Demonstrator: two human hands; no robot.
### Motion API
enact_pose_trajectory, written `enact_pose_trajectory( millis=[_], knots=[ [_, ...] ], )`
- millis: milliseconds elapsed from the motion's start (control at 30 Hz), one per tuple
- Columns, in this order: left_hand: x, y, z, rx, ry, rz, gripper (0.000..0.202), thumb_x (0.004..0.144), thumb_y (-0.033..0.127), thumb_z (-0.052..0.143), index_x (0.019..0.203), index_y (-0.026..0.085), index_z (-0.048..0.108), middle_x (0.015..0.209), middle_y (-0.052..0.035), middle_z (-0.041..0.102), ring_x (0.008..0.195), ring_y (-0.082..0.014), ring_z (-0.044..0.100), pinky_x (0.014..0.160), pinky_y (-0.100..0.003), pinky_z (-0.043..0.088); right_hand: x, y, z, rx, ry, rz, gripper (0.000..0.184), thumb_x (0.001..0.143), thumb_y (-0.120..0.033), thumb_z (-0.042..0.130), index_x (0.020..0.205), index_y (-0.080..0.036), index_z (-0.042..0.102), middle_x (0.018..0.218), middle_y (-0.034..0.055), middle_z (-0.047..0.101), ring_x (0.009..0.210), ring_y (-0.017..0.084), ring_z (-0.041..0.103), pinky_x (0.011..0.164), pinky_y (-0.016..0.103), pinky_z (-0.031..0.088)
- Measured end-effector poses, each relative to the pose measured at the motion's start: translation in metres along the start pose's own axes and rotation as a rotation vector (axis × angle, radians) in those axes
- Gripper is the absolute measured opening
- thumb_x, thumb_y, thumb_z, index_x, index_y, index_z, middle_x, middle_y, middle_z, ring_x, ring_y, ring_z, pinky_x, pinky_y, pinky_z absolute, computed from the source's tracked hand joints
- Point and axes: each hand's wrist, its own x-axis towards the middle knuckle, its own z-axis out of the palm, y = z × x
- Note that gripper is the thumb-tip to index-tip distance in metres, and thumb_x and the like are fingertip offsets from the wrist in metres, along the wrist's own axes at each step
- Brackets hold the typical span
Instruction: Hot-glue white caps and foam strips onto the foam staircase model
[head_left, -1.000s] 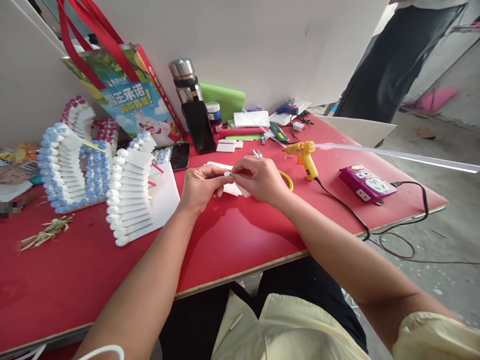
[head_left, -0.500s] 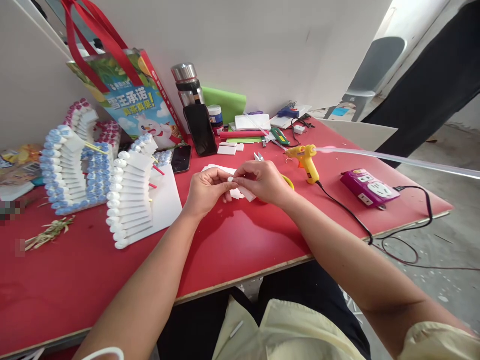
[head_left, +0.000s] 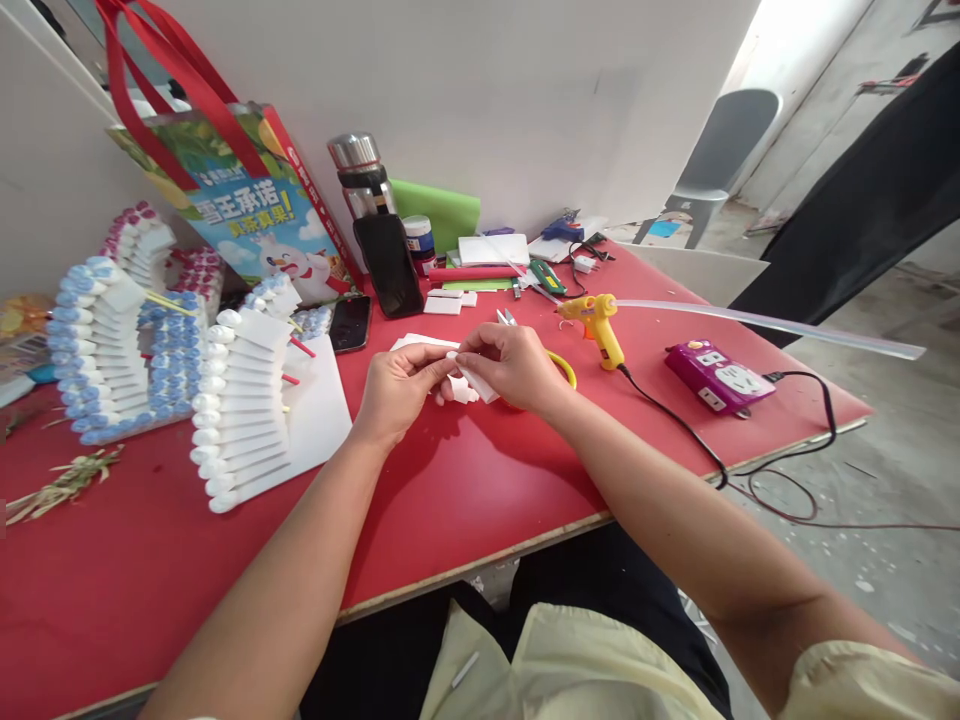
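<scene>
Foam strip (head_left: 474, 382) aslant, tip toward left hand (head_left: 396, 388)

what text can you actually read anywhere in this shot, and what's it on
"雪王承诺!": large white characters on the shopping bag.
"真茶真果!": the yellow line just under it, on the same bag.
Small line above these on the bag: too small to read.
Purple power strip: markings too small to read.
Jar label: blurred.
Small white piece pinched by the left hand and right hand: no writing shows.
</scene>
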Motion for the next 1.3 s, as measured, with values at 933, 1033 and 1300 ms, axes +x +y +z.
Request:
enact_pose_trajectory(
  millis=[933,1033,1300],
  knots=[
    [0.004,-0.004,-0.005,-0.048,0.002,0.07,0.026,0.078,0.037,0.082,0.095,0.018,0.077,0.067,-0.001,0.064,0.05,-0.0077,0.047,0.048,-0.022,0.039,0.003,-0.005,-0.009,1.041,-0.435,0.554,0.022,0.1,-0.03,0.057,0.094,-0.013,0.069,0.076,0.0047,0.069,0.063,0.015,0.068,0.072,0.038,0.065],
    [0.004,-0.005,-0.005,-0.047,0.001,0.069,0.025,0.079,0.036,0.081,0.095,0.017,0.078,0.071,-0.0024,0.066,0.05,-0.0073,0.047,0.047,-0.022,0.038,0.002,-0.004,-0.007,0.992,-0.416,0.466,0.018,0.091,-0.031,0.071,0.099,-0.015,0.071,0.083,0.0044,0.072,0.065,0.012,0.066,0.066,0.028,0.062],
    [0.004,-0.004,-0.005,-0.022,0.001,0.084,0.022,0.081,0.034,0.079,0.094,0.017,0.077,0.072,-0.0023,0.066,0.051,-0.007,0.047,0.048,-0.022,0.037,0.0,-0.002,-0.004,0.603,-0.223,0.319,0.042,0.077,-0.042,0.084,0.104,-0.02,0.06,0.068,-0.0012,0.07,0.054,0.015,0.066,0.05,0.024,0.049]
  ],
)
